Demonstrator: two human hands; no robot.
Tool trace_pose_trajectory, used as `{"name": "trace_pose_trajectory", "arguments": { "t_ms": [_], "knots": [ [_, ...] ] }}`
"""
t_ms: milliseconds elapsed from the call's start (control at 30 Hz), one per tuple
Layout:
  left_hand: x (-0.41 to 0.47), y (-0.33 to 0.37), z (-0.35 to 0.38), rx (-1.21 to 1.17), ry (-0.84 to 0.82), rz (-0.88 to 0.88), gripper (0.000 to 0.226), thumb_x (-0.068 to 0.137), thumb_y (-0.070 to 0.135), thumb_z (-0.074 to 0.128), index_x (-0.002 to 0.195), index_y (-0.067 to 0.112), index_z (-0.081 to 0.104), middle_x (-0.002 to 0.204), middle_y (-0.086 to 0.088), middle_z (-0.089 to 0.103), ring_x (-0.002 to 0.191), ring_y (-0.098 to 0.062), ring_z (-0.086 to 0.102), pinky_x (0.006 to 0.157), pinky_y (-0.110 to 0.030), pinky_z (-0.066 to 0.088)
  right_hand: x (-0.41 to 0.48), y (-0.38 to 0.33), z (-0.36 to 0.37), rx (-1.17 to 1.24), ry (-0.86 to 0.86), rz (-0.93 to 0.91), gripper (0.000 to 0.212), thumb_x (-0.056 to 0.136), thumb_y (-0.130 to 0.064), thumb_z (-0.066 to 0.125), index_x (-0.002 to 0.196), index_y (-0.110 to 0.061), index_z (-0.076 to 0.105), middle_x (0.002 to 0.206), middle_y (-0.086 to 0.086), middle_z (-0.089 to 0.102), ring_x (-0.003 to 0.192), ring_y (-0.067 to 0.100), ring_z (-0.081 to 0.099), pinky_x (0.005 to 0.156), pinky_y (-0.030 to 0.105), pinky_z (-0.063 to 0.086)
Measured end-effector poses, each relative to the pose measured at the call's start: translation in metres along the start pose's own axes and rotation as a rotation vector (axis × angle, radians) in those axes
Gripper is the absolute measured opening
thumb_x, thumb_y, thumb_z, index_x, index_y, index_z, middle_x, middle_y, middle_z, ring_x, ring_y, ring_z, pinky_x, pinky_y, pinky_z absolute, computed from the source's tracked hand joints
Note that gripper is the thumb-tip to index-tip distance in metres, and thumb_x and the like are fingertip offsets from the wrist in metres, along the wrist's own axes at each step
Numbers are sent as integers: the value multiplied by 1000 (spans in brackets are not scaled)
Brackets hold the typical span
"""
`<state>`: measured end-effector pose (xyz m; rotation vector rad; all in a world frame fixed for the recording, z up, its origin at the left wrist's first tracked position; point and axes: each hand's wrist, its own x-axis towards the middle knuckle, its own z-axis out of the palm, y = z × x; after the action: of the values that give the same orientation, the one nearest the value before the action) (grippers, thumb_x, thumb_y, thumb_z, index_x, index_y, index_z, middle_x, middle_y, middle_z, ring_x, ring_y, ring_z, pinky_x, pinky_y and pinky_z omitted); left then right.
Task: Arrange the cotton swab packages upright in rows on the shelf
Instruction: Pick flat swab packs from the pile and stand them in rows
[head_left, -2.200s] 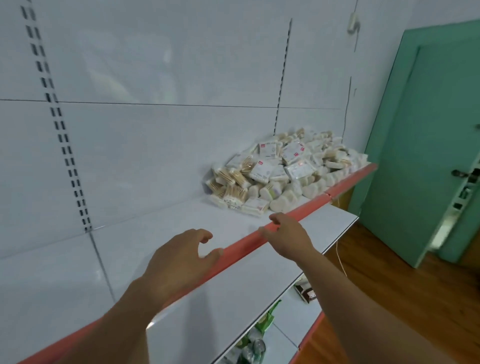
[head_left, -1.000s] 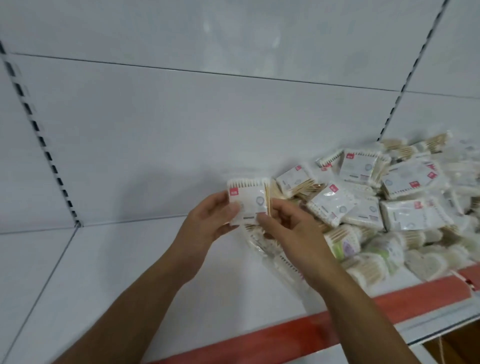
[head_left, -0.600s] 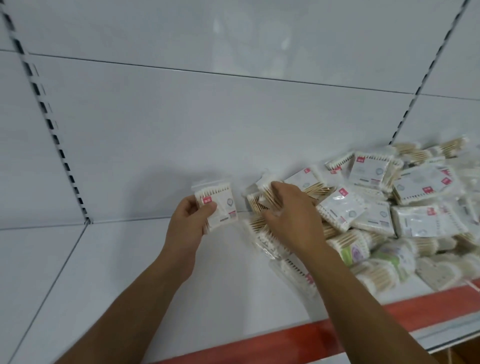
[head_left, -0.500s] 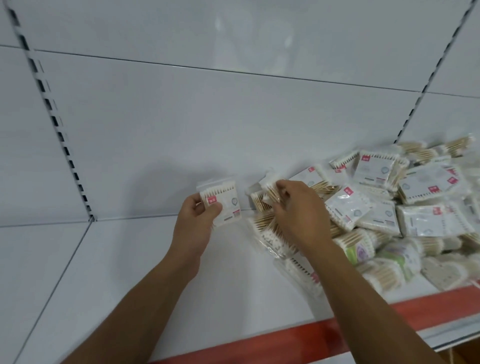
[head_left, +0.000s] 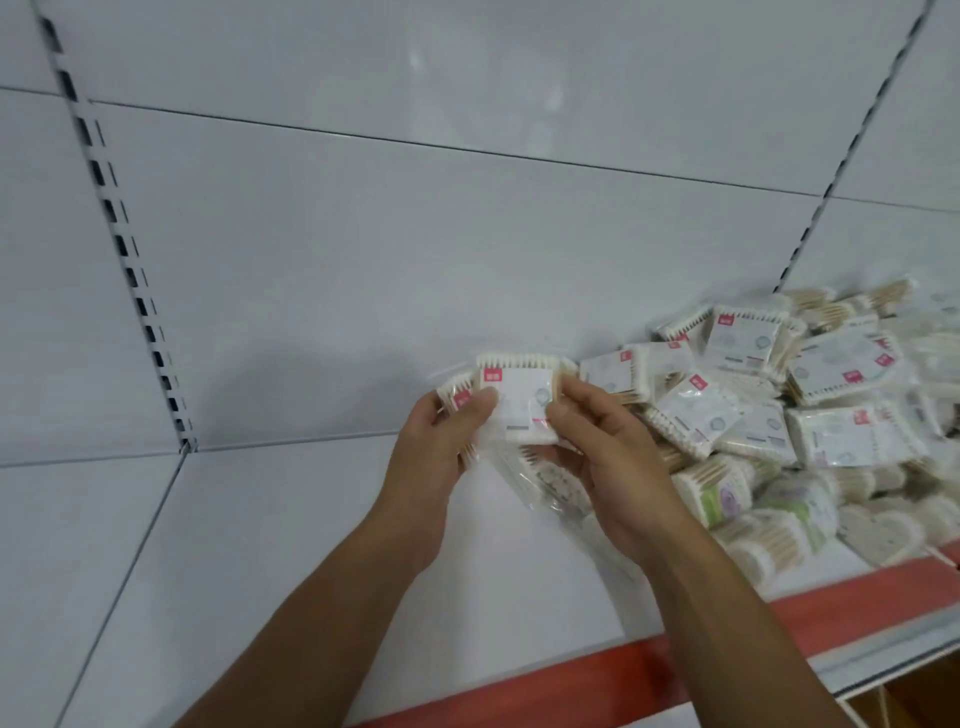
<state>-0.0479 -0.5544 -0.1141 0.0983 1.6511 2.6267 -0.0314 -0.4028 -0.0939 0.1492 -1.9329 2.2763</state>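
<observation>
A heap of cotton swab packages (head_left: 810, 415), white with red labels, lies jumbled on the right of the white shelf (head_left: 260, 545). Above the shelf, at the heap's left edge, both hands hold packages upright. My left hand (head_left: 441, 441) grips one package (head_left: 457, 397) that is mostly hidden behind a second one. That front cotton swab package (head_left: 519, 405) shows its red label and swab tips on top; my left thumb and my right hand (head_left: 608, 452) pinch it from either side. More packages lie under my right palm.
The shelf has a red front lip (head_left: 571, 680) and a white back panel (head_left: 415, 260) with slotted uprights (head_left: 130, 270) at left and right. The shelf surface to the left of the hands is bare white board.
My right hand drew a second package out of the heap and brought it left against the package in my left hand. Both hands now hold the pair together.
</observation>
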Motion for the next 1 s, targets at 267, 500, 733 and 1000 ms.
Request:
{"name": "trace_pose_trajectory", "arguments": {
  "t_ms": [267, 500, 733, 1000],
  "knots": [
    [-1, -11, 2, 175, 63, 92, 34, 85, 5, 75, 115, 16, 64, 105, 1, 76, 94, -9, 72, 72, -15, 52, 6, -12, -6, -482, 129, -100, 31, 88, -8, 68, 117, -21, 67, 104, -9, 71, 93, 2, 65, 91, 26, 54],
    [-4, -5, 4, 183, 126, 144, 34, 86, 4, 73, 111, 24, 62, 100, 10, 75, 86, 3, 70, 67, -8, 49, 26, -37, -37, -1278, 385, -61, 46, 94, -48, 54, 134, -27, 47, 92, -11, 64, 98, 21, 61, 77, 32, 40],
    [-4, -6, 2, 169, 113, 135, 36, 85, 5, 74, 112, 26, 62, 101, 10, 75, 94, -4, 71, 79, -19, 49, 28, -27, -35, -1425, 276, 86, 63, 97, -50, 46, 154, -32, 25, 129, 9, 62, 118, 33, 56, 92, 39, 44],
    [-4, -8, 5, 156, 100, 118, 32, 85, 5, 74, 109, 24, 64, 100, 6, 75, 93, -8, 71, 75, -19, 50, 29, -19, -30, -1325, 432, -52, 45, 99, -40, 50, 142, -29, 48, 128, 1, 62, 112, 25, 60, 92, 37, 45]
  ]
}}
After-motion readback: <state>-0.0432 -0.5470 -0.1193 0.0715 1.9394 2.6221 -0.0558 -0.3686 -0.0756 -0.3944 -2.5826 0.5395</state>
